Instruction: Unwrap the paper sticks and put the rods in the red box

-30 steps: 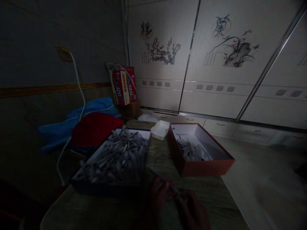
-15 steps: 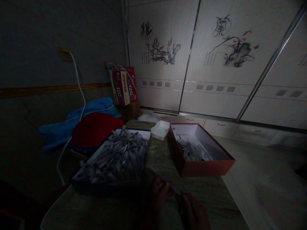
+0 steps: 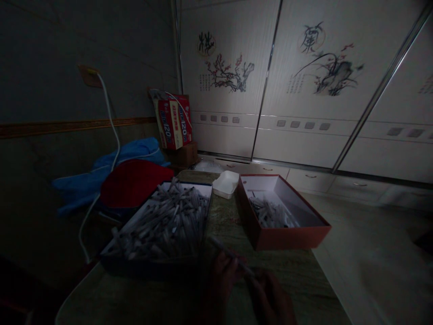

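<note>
Low over the near part of the table, my left hand (image 3: 222,273) is closed around a slim pen-like stick (image 3: 241,266), which slants from upper left to lower right. At the stick's lower end my right hand (image 3: 272,295) has its fingers closed on it. The dim light hides the finger details and the stick's exact kind. Left of my hands, a dark-sided box (image 3: 152,270) is heaped with similar pale sticks (image 3: 172,216). To their right, an orange-brown box (image 3: 291,238) with a white inside holds a smaller pile of pale sticks (image 3: 270,212).
Between the boxes, toward the back, stands a white open container (image 3: 226,184). A red cloth-like item (image 3: 135,183) and a blue one (image 3: 142,148) lie at the left. A white cable (image 3: 113,122) hangs from the wall. Red-and-white carton (image 3: 174,122) and sliding cabinet doors (image 3: 226,135) are behind.
My right hand's fingers have shifted slightly at the lower end of the stick. My left hand and the boxes stay nearly where they were.
</note>
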A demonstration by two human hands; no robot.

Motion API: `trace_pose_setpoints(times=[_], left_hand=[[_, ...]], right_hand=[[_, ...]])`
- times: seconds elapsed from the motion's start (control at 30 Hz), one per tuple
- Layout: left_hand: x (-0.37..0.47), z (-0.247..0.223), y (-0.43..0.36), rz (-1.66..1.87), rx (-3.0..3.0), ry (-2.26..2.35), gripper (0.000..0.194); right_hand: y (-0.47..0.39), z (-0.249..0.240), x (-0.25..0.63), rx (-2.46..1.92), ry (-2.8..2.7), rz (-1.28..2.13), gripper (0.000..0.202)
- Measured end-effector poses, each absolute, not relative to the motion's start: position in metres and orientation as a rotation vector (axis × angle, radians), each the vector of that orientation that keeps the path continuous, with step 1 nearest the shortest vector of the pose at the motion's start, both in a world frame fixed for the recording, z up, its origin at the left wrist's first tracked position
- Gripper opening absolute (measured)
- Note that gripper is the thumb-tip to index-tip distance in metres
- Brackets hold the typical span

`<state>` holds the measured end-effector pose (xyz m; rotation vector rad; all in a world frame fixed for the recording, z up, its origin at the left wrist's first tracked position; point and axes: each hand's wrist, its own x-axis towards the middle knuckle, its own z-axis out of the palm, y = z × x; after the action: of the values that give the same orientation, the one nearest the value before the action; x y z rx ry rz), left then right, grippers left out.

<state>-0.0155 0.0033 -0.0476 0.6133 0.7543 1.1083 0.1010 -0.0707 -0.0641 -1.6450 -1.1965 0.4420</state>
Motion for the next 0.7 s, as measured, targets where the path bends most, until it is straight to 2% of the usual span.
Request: trace_pose_setpoints(times=[0.3, 0.5, 0.7], left_hand=[[-0.015, -0.047, 0.001, 1.151, 0.580, 0.765, 0.036], [-0.014, -0.048, 0.003, 1.188, 0.451, 0.768, 0.034], [-0.016, -0.046, 0.004, 1.164, 0.508, 0.712, 0.030]], right_hand=[[-0.072, -0.058, 0.101, -1.546, -1.189, 0.448, 0.043], [-0.075, -0.052, 0.103, -1.548, -0.870, 0.519, 0.035], [-0.071, -0.055, 0.116, -1.114, -0.492, 1.223, 0.038]])
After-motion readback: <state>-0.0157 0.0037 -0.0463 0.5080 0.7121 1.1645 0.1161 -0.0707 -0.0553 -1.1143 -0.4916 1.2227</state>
